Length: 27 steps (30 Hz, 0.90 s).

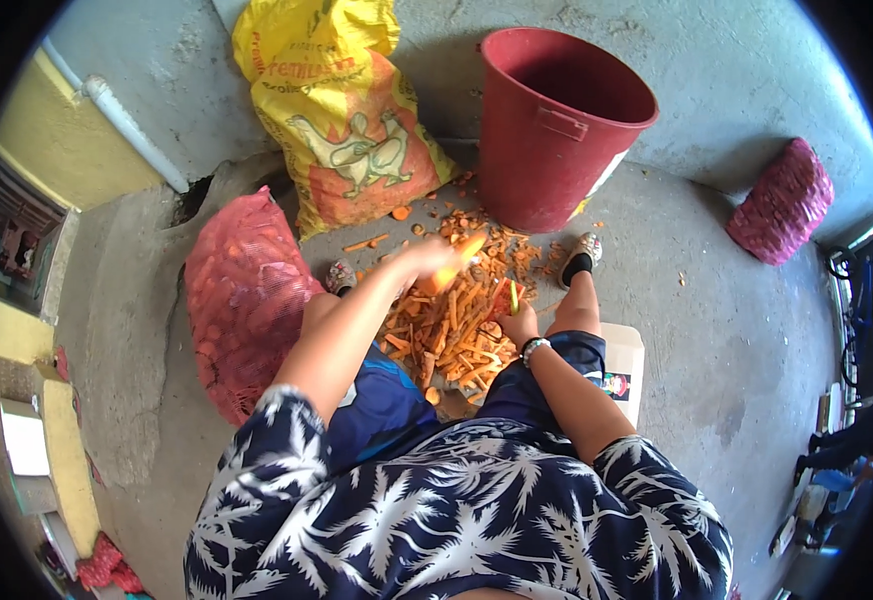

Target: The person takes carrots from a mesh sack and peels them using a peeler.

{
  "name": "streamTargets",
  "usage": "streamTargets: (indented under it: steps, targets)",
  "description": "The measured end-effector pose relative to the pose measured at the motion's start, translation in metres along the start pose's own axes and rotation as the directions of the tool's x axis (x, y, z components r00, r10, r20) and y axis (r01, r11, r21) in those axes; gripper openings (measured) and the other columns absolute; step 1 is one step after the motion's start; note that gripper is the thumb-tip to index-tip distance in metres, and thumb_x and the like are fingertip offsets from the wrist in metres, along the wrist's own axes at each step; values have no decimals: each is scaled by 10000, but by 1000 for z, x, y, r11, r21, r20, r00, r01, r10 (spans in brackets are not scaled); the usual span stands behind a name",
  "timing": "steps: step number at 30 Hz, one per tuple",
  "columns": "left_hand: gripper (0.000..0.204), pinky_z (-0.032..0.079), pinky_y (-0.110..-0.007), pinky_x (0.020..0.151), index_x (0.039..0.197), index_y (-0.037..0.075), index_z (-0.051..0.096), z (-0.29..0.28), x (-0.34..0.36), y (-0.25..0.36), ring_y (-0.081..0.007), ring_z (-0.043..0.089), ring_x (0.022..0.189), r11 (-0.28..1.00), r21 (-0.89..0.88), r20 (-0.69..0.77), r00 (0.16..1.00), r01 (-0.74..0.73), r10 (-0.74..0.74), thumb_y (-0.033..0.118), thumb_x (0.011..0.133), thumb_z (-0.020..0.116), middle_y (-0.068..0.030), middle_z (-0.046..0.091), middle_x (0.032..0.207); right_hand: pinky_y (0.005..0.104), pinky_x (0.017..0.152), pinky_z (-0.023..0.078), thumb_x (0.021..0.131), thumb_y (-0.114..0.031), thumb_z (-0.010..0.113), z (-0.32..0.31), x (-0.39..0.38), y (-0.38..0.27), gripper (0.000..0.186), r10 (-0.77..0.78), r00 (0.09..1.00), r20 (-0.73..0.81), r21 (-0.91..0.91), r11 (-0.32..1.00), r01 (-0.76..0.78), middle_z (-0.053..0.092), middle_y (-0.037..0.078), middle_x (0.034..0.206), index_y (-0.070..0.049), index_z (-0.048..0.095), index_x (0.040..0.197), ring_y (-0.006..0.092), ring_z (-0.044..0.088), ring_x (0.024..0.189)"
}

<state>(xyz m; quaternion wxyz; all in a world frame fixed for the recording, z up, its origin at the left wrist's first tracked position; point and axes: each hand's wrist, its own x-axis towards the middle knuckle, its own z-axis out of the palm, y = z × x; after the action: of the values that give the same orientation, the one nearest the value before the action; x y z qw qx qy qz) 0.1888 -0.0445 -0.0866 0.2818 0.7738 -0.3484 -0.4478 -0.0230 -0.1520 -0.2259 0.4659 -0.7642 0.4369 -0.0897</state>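
My left hand (425, 262), smeared by motion, is closed around a bright orange carrot (471, 246) above a heap of carrot pieces and peelings (447, 335). To its right, my right hand (521, 323) grips a small tool with a yellow-green handle (514, 296); its working end is too small to make out. The heap spreads over the floor between my legs. Against my left side stands a red mesh sack (247, 290) filled with carrots.
Ahead stands a tall red plastic bin (532, 150), beside a yellow printed sack (342, 120) by the wall. A purple-red mesh sack (784, 200) leans at the far right. A pale box (624, 360) lies by my right thigh. Shelves (17, 235) line the left edge.
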Motion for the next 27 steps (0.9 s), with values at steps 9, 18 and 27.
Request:
streamTargets:
  steps: [9, 18, 27]
  targets:
    - [277, 452, -285, 779, 712, 40, 617, -120, -95, 174, -193, 536, 1023, 695, 420, -693, 288, -584, 661, 308, 759, 665, -148, 554, 1136, 338, 521, 446, 677, -131, 688, 6, 5, 8, 280, -78, 996, -31, -95, 993, 75, 604, 123, 673, 28, 552, 864, 212, 584, 583]
    - [662, 344, -412, 973, 1311, -28, 277, -72, -206, -243, -372, 394, 1175, 868, 267, -719, 686, 418, -109, 97, 740, 586, -267, 324, 1321, 375, 543, 444, 650, -157, 687, 17, 0, -3, 333, -26, 995, 97, -163, 986, 41, 595, 175, 716, 41, 536, 871, 278, 580, 623]
    - [423, 405, -385, 846, 1205, 102, 482, 80, -219, -361, -280, 470, 1098, 576, 324, -705, 597, 751, -382, 127, 785, 529, -142, 459, 1236, 394, 663, 427, 654, -206, 701, 16, -3, 2, 345, 158, 982, 104, -271, 954, -124, 601, 172, 792, -5, 534, 880, 315, 586, 764]
